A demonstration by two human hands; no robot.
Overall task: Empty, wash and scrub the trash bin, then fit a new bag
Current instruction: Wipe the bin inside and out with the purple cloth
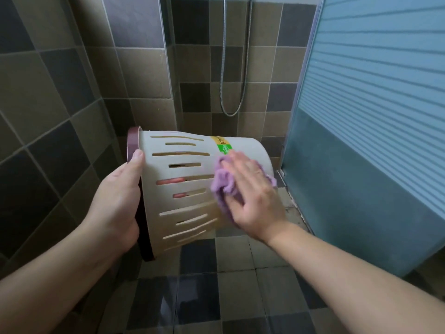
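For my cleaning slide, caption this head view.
Left hand holds the slotted bin sideways while right hand wipes it with a purple cloth.

Checkered tile floor (202, 297) bears the glass shower door (361, 165).

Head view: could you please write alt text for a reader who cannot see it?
A left hand grips the rim of a slotted cream trash bin held sideways, while the right hand presses a purple cloth against its side, in a tiled shower.

Cream slotted trash bin (183, 189), maroon rim, held sideways in air; purple cloth (222, 186) against its side.
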